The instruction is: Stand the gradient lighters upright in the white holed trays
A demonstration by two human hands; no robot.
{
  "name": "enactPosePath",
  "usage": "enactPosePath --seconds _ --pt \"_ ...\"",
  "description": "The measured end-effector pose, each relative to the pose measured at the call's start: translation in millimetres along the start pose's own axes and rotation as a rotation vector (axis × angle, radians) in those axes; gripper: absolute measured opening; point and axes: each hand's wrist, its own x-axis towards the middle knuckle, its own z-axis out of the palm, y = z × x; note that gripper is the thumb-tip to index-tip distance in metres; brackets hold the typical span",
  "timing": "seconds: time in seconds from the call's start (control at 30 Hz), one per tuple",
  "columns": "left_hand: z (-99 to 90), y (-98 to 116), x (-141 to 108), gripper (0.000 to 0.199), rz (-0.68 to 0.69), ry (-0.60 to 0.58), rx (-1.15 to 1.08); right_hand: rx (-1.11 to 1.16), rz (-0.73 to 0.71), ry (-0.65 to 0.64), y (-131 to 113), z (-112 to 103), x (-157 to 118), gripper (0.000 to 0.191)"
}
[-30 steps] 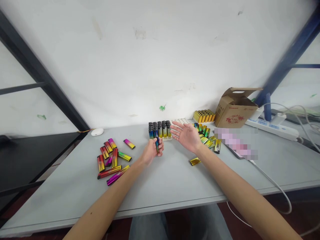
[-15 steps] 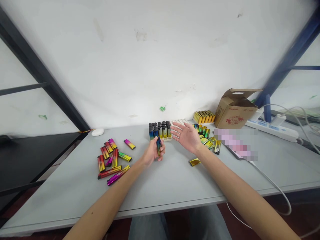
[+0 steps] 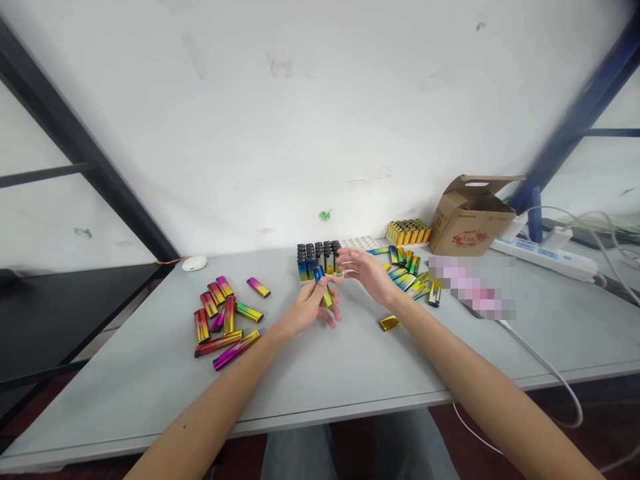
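Here's the grey worktop (image 3: pixel 350 373) running across the view below a scuffed white wall (image 3: pixel 320 120), with a brown cardboard box (image 3: pixel 470 223) standing open-flapped at the back right and a white power strip (image 3: pixel 545 259) beyond it. A pixelated patch (image 3: pixel 473 287) hides whatever lies beside the box. On the left, a loose heap of red, gold and magenta lighters (image 3: pixel 215 317) sits well apart from the hands, while a scatter of green-gold lighters (image 3: pixel 407 277) lies on the right, with one gold lighter (image 3: pixel 389 323) alone in front of it. At the back, a block of yellow lighters (image 3: pixel 407 233) stands near the box, and a white tray (image 3: pixel 360 242) holds rows of upright lighters (image 3: pixel 317 262).

And now the change: the right hand (image 3: pixel 367 275) has swung in from its wide-open spread, fingers half-curled and empty, hovering by the tray's front corner. The left hand (image 3: pixel 305 308) has loosened from a fist to a pinch, gripping a blue-and-gold lighter (image 3: pixel 326 293) that has tipped from upright to a slant. Its blue end points up and back, just in front of the tray, with the right fingertips (image 3: pixel 345 255) close by but not touching it.
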Motion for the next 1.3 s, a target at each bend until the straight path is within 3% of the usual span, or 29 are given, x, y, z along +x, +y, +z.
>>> enactPosePath --seconds 0.1,0.23,0.4,0.57,0.7,0.87,1.17,1.3 --pt "-1.5 -0.8 -1.1 0.047 -0.012 -0.031 0.049 -0.166 -0.066 -0.088 3.2 6.6 -3.8 0.019" --pt "-3.3 -1.6 -0.5 0.044 -0.02 -0.058 0.078 -0.184 -0.096 -0.261 6.3 11.3 -7.7 0.015" --pt "-4.6 1.7 -0.6 0.046 -0.078 -0.079 0.175 -0.294 -0.143 -0.207 7.4 8.0 -7.2 0.017" --pt "-6.0 2.7 -2.2 0.051 -0.135 -0.066 0.262 -0.34 -0.099 -0.259 4.9 6.4 -7.3 0.017" --pt "-11.2 0.0 0.9 0.048 -0.178 0.015 0.36 -0.318 -0.231 -0.123 6.2 5.7 -3.0 0.017" --pt "-18.0 -2.5 6.9 0.034 -0.133 0.188 0.294 -0.389 -0.426 0.098 13.3 8.0 6.5 0.017" --pt "-13.6 2.9 5.2 0.028 -0.188 0.161 0.358 -0.517 -0.39 0.133 36.4 16.4 11.9 0.017" --pt "-11.5 2.9 7.3 0.021 -0.107 0.236 0.339 -0.582 -0.362 0.121 44.3 17.3 14.6 0.016"
